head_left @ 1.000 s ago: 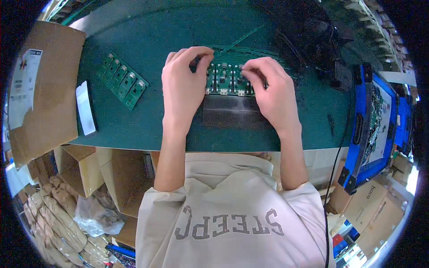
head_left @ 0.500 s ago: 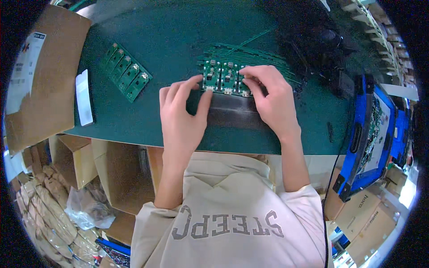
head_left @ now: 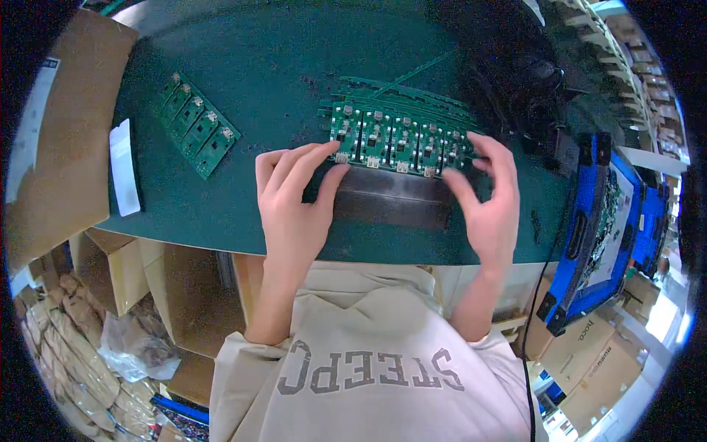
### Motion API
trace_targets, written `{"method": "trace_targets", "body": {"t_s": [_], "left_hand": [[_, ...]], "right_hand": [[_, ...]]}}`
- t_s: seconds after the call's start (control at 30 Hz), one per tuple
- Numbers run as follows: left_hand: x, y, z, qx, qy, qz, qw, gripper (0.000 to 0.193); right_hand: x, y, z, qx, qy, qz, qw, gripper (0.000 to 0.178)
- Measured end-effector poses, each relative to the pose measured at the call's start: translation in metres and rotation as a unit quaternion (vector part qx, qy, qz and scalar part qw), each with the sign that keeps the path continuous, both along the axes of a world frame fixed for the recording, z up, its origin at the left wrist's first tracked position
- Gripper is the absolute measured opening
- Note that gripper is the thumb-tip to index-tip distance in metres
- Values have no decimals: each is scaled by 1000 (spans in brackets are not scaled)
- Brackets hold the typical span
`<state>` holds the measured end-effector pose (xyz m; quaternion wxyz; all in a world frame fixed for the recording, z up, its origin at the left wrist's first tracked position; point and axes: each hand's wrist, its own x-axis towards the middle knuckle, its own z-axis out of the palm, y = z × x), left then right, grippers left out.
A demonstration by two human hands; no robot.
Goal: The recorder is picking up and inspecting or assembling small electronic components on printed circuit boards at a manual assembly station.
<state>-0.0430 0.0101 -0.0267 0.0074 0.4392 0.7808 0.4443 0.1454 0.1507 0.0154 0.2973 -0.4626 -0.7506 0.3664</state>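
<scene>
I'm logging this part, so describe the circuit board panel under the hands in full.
The circuit board panel is a green strip of about five like boards side by side, each with small silver and black parts and a metal connector at its near edge. It lies flat on the green mat, its near edge over a dark rectangular block. The left hand touches its left end, the right hand its right end.

Green circuit-board panel [head_left: 398, 141] flat on mat

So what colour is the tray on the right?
Blue, seen in the head view: the tray stands tilted at the green table's right end.
</scene>
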Motion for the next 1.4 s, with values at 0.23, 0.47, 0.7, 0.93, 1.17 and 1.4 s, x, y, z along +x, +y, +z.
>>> {"method": "trace_targets", "body": {"t_s": [0.23,0.47,0.7,0.93,1.17,1.4], "left_hand": [[-6,10,8,76,-25,-1,997,29],[-22,41,43,95,-46,-16,994,25],[-25,45,63,52,-129,-27,990,21],[-13,28,37,47,-263,-35,963,24],[-12,14,22,60,-172,-47,982,27],[-7,7,25,64,-173,-67,981,28]], "right_hand": [[14,10,-4,108,-63,75,989,27],[0,26,8,41,-1,0,999,23],[-10,26,13,-37,12,-56,998,19],[7,8,4,-38,-7,-25,999,17],[17,4,4,-6,-15,22,1000,22],[22,-9,8,62,-49,56,995,28]]}}
